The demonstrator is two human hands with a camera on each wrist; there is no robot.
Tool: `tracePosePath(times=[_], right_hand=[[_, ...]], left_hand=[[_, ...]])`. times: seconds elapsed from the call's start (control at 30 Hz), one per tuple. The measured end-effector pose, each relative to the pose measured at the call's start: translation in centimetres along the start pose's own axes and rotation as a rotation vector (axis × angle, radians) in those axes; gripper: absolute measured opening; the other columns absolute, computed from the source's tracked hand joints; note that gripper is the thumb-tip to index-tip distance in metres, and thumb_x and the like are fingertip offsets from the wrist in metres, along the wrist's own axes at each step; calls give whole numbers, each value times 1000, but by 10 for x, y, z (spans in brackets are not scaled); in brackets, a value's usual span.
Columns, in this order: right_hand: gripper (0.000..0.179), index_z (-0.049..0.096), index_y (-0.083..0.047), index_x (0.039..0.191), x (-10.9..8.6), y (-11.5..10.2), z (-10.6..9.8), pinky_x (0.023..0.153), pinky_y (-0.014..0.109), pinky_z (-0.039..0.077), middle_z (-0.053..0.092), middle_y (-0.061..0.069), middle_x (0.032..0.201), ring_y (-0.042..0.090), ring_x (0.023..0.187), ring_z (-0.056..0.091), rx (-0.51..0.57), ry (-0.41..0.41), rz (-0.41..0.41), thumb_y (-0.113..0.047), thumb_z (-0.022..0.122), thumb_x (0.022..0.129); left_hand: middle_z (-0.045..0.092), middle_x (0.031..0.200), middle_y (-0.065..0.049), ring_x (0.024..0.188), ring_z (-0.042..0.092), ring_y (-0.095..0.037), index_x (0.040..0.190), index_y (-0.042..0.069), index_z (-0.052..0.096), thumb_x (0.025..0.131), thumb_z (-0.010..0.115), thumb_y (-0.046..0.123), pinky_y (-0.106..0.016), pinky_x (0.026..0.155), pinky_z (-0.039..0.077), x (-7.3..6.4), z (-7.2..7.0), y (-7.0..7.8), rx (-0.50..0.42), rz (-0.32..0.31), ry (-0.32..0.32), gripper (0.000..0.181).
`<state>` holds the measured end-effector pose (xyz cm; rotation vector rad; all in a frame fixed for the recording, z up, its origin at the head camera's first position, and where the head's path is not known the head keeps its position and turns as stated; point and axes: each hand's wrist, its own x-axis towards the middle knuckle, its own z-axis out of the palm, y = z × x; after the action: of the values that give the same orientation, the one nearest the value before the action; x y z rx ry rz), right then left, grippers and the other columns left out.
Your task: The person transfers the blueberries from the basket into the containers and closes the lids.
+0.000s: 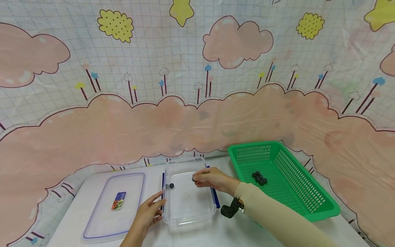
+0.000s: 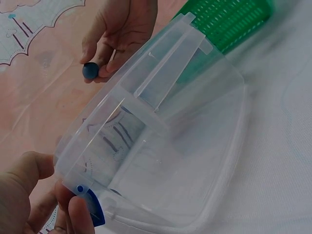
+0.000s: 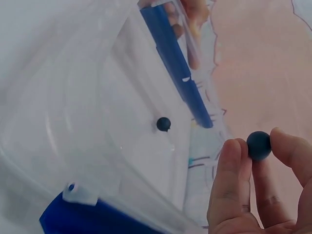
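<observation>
A clear plastic storage box (image 1: 189, 206) with blue side latches stands uncovered on the table in front of me. My left hand (image 1: 149, 211) grips its left side, thumb and fingers around the rim by a blue latch (image 2: 92, 207). Above the box's right half, my right hand (image 1: 213, 179) pinches a blueberry (image 3: 259, 145), round and dark blue, between thumb and fingertips. Another blueberry (image 3: 164, 124) lies inside the box, near the left wall in the head view. Several more dark blueberries (image 1: 259, 178) sit clustered in the green basket (image 1: 308, 202) on the right.
Left of the box, a clear lid (image 1: 102, 219) with a blue-edged rim lies flat, a colourful label (image 1: 118, 201) on it. The green basket's tall slotted walls rise beside my right forearm. A patterned cloth (image 1: 185, 130) hangs behind the white table.
</observation>
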<state>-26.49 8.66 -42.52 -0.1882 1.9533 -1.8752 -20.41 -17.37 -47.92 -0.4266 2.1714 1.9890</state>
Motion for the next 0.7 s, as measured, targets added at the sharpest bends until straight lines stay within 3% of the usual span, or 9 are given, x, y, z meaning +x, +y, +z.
tracePosePath(times=[0.33,0.7], right_hand=[[33,61,12,120,15,-3,15,89,33,56,69,12,103,16,89,68,39,-9,24,-9,63,95],[27,62,14,116,31,9,29,85,30,57,69,14,101,13,80,65,94,25,63,-3,61,95]], left_hand=[[62,89,-2,65,55,-11,144,10,51,91,69,22,-25,56,52,2,-1,-2,-3,-13,0,57],[61,88,-3,63,55,-9,142,10,52,90,70,21,-23,55,51,0,1,0,-4,-14,9,57]])
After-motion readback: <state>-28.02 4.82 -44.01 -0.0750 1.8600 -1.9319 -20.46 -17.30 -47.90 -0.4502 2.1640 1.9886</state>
